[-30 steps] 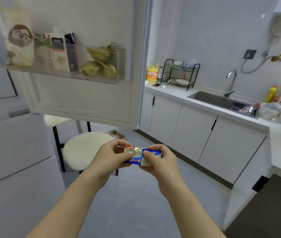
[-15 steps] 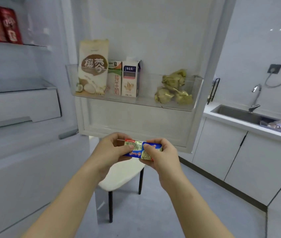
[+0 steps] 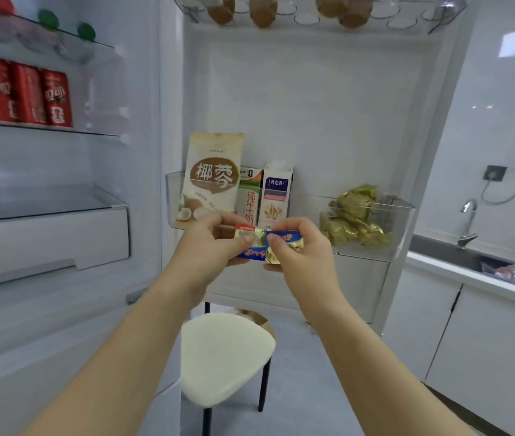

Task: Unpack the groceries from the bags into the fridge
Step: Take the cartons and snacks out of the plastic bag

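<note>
Foil-wrapped butter block (image 3: pixel 260 247) between both hands

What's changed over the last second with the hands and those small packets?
The left hand and right hand have lifted the foil packets from below the door shelf up to its level, in front of the cartons, as the view swung onto the fridge. Unchanged: both hands pinch the packets; cartons and gold-wrapped items sit in the shelf.

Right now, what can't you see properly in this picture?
Head view.
The packet: the left hand and right hand cover much of it; label unreadable.
The eggs: cut off by the top edge.
The cans: leftmost cut off by the left edge.
The box on the floor: mostly hidden behind the stool.
</note>
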